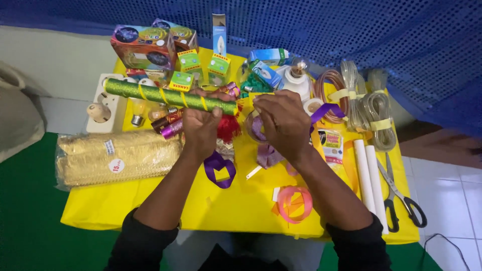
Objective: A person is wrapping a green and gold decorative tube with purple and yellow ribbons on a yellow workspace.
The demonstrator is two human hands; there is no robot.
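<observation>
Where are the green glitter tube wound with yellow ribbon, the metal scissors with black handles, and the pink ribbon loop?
green glitter tube (150, 92): head view, on its middle left of the left hand.
metal scissors (394, 188): head view, on the blades near the pivot.
pink ribbon loop (294, 203): head view, on the coil.

The scissors (401, 193) are lying at the table's (150, 211) right edge, beside two tubes (369, 180), with boxes (191, 62) standing behind.

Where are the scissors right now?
In the head view, the scissors lie on the yellow table near its right edge, just right of two white tubes, away from both hands.
</observation>
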